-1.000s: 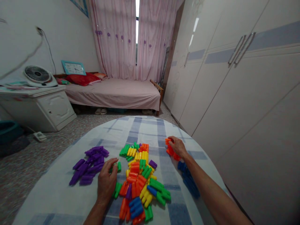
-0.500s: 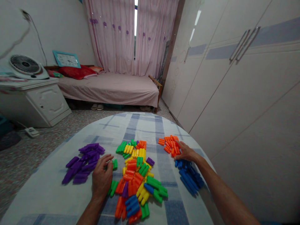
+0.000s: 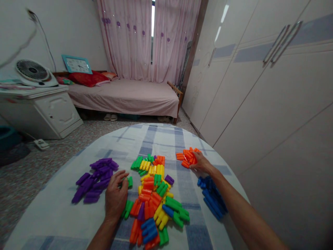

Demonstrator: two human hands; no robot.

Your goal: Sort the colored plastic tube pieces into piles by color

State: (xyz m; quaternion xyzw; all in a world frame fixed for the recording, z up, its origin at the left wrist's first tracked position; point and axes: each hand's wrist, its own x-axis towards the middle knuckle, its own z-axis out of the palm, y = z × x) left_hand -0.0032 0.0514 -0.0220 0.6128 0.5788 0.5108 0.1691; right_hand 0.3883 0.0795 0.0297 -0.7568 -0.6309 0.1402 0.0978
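Note:
My right hand is at the right side of a pile of orange plastic blocks. Its thumb and fingers are spread and touch the nearest pieces. Blue blocks lie in a pile just below my right wrist. My left hand rests on the table with loosely bent fingers held apart. On its left is a heap of purple blocks. A green block shows partly behind its fingertips, and another green block lies beside its wrist. Between my hands spreads a mixed pile of coloured blocks.
The round table has a checked cloth. Beyond it stand a bed and pink curtains. A tall white wardrobe lines the right side. To the left, a fan sits on a white cabinet.
My right hand has moved a little left and up, and the orange blocks lie closer together. The left hand stays in place on the table. The whole view has shifted slightly.

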